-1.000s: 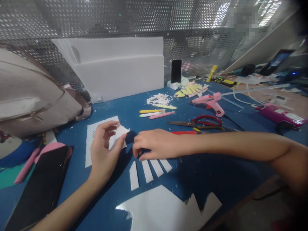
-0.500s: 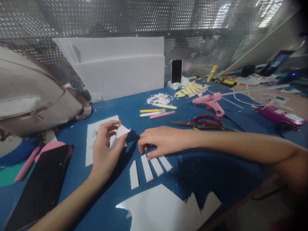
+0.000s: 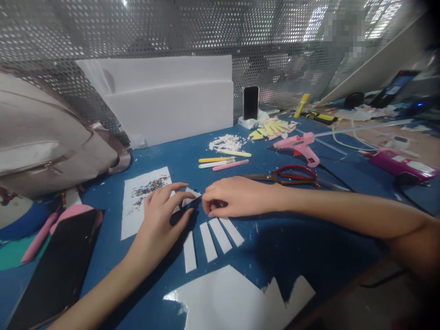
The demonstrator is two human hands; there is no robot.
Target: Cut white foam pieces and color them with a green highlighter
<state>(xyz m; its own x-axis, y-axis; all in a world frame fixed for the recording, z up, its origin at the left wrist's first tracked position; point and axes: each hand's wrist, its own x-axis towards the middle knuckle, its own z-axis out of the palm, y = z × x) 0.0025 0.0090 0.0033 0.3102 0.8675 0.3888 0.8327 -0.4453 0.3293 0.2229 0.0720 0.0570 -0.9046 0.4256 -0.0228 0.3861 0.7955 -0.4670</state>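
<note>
My left hand (image 3: 167, 208) is open, its fingers spread over the blue table. Just beyond its fingertips lies a small torn white piece (image 3: 190, 195), partly hidden by the fingers. My right hand (image 3: 233, 198) has its fingers curled and pointing down beside that piece; what they hold, if anything, is hidden. Below the hands, several white strips (image 3: 208, 242) lie fanned out. A large white sheet with a jagged edge (image 3: 227, 298) is at the near side. Left of my left hand, a white paper (image 3: 129, 215) carries small multicoloured bits (image 3: 149, 187).
Beyond my right hand are red-handled scissors (image 3: 295, 174), several coloured markers (image 3: 216, 160) and a pink glue gun (image 3: 299, 145). White scraps (image 3: 228, 142) lie farther back. A dark phone (image 3: 51, 270) is at the left, near a pale bag (image 3: 51, 137).
My left hand has set the torn white piece down and spread its fingers, uncovering the multicoloured bits. My right hand has lifted off the strips and moved slightly away from me, fingers curled.
</note>
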